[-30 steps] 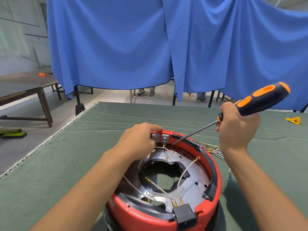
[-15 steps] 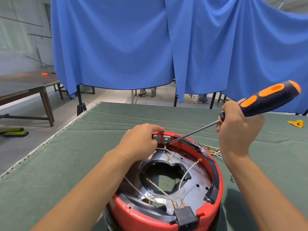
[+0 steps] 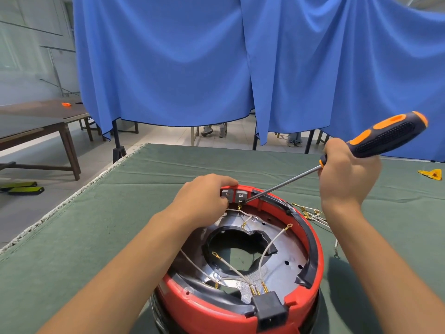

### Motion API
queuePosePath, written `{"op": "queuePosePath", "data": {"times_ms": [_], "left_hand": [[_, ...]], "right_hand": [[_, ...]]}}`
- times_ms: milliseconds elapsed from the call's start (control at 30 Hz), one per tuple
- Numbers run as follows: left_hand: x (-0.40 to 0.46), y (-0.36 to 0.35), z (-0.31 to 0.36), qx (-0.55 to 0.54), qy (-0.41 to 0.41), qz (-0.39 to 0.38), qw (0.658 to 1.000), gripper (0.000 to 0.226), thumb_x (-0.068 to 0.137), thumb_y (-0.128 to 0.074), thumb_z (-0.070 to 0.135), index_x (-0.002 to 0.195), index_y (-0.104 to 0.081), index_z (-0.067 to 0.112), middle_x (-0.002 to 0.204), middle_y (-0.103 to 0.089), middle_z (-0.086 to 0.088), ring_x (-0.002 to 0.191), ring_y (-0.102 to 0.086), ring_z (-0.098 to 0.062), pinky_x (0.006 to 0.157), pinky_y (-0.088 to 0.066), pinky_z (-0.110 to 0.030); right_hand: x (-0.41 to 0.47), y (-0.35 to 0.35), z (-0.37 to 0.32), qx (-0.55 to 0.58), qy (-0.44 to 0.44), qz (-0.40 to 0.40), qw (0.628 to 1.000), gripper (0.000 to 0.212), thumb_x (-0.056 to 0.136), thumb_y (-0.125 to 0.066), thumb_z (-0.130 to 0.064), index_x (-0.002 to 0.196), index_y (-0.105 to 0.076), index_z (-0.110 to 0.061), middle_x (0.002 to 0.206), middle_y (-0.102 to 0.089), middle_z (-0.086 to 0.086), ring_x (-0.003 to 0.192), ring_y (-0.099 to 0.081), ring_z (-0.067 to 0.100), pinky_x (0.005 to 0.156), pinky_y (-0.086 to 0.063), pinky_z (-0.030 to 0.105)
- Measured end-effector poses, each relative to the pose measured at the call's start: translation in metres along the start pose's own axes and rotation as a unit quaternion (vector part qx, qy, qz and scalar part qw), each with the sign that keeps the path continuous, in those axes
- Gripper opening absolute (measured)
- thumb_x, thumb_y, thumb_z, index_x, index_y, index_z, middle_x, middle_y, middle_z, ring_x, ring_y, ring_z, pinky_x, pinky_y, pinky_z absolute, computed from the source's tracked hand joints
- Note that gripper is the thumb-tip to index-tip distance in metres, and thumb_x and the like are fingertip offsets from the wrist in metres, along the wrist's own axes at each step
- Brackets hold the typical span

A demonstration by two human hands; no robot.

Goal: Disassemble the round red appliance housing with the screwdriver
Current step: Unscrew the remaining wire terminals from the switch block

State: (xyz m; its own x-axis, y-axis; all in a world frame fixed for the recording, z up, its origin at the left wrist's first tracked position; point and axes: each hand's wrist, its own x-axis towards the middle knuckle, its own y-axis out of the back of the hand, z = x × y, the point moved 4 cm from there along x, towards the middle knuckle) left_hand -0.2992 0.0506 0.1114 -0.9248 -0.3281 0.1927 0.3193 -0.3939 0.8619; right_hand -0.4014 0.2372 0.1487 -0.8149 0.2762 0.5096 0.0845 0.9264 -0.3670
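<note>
The round red appliance housing [image 3: 243,307] sits open side up on the green-covered table [image 3: 72,249], at the near 6 o'clock edge of the view. The left hand [image 3: 204,201] curls over the rim at its 12 o'clock, beside two grey terminal blocks [image 3: 237,196]. The right hand [image 3: 346,174] grips the orange-and-black screwdriver [image 3: 385,137], its tip touching the right block; loose wires [image 3: 310,214] lie at the housing's 2 o'clock
</note>
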Motion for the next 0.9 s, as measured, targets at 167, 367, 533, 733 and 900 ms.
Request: {"op": "queuePosePath", "data": {"times_ms": [167,367,533,733,900], "left_hand": [[0.002,-0.001,-0.002,-0.003,0.002,-0.001,1.0,0.051,0.088,-0.047,0.01,0.13,-0.051,0.039,0.134,-0.054,0.009,0.122,-0.049,-0.018,0.101,-0.042,-0.04],[0.004,-0.002,-0.004,-0.013,0.006,-0.001,1.0,0.05,0.087,-0.048,0.01,0.128,-0.053,0.039,0.132,-0.056,0.008,0.12,-0.05,-0.019,0.1,-0.043,-0.041],[0.003,-0.002,-0.003,-0.01,0.006,-0.001,1.0,0.05,0.088,-0.047,0.012,0.128,-0.053,0.04,0.133,-0.055,0.007,0.121,-0.05,-0.019,0.101,-0.043,-0.04],[0.003,-0.002,-0.003,-0.008,0.002,-0.001,1.0,0.05,0.088,-0.048,0.011,0.129,-0.053,0.039,0.134,-0.055,0.007,0.122,-0.05,-0.019,0.102,-0.042,-0.041],[0.002,-0.001,-0.002,-0.005,0.0,0.0,1.0,0.05,0.088,-0.048,0.012,0.129,-0.053,0.038,0.134,-0.054,0.007,0.123,-0.049,-0.019,0.103,-0.041,-0.04]], "right_hand": [[0.013,0.0,0.013,-0.024,-0.027,0.016,0.999,0.027,0.065,-0.052,-0.015,0.052,-0.029,-0.018,0.04,-0.031,-0.011,0.041,-0.028,0.013,0.047,-0.025,0.024],[0.018,0.002,0.027,-0.016,-0.077,0.036,0.996,0.026,0.062,-0.051,-0.015,0.049,-0.03,-0.02,0.039,-0.032,-0.011,0.041,-0.026,0.014,0.045,-0.023,0.024],[0.013,0.004,0.019,0.0,-0.065,0.039,0.997,0.033,0.065,-0.053,-0.013,0.042,-0.031,-0.022,0.042,-0.031,-0.011,0.042,-0.028,0.013,0.045,-0.024,0.024],[-0.007,0.003,0.0,0.037,0.015,0.004,0.999,0.034,0.068,-0.052,-0.009,0.047,-0.029,-0.023,0.045,-0.028,-0.005,0.048,-0.026,0.021,0.049,-0.024,0.028],[-0.016,-0.009,-0.02,0.009,0.09,-0.047,0.995,0.033,0.068,-0.051,-0.008,0.054,-0.024,-0.023,0.048,-0.022,-0.005,0.049,-0.021,0.02,0.046,-0.022,0.032]]}}
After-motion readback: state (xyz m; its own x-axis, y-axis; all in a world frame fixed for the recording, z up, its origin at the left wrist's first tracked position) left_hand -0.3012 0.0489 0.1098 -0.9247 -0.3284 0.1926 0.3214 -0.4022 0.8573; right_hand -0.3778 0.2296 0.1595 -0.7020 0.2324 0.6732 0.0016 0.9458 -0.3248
